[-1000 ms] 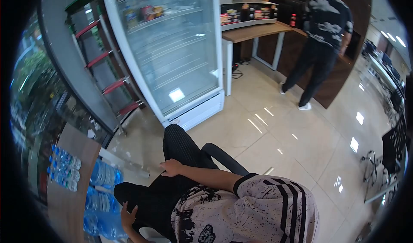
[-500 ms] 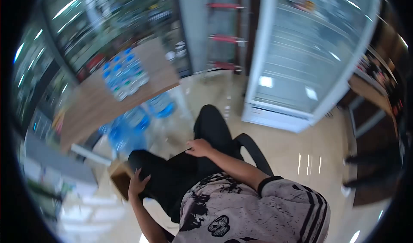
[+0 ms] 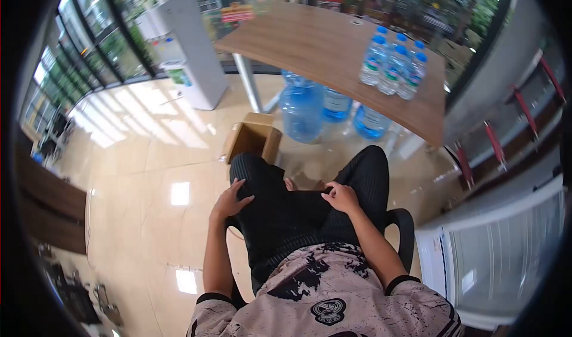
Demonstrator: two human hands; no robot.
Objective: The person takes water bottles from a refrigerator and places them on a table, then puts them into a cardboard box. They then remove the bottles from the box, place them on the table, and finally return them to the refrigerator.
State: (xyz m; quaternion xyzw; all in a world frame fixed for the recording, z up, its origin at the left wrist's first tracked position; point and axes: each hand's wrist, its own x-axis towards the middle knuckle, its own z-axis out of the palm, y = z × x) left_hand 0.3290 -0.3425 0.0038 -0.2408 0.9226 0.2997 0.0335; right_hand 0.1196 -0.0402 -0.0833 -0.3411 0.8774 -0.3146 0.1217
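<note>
My left hand lies on the left thigh of my black striped trousers, its fingers spread and nothing in them. Over the inner side of the right thigh, my right hand is closed, thumb and fingers pinching a fold of the black trouser fabric. Just beyond my left knee an open cardboard box stands on the floor. I am seated in a chair with a black armrest.
Ahead stands a wooden-topped table with several small water bottles at its right end. Large blue water jugs stand beneath it. A water dispenser is at far left, a glass-door fridge at right, beside a ladder.
My view has swung left, so the table and box now sit ahead and the fridge has shifted to the lower right. Both hands remain on my legs.
</note>
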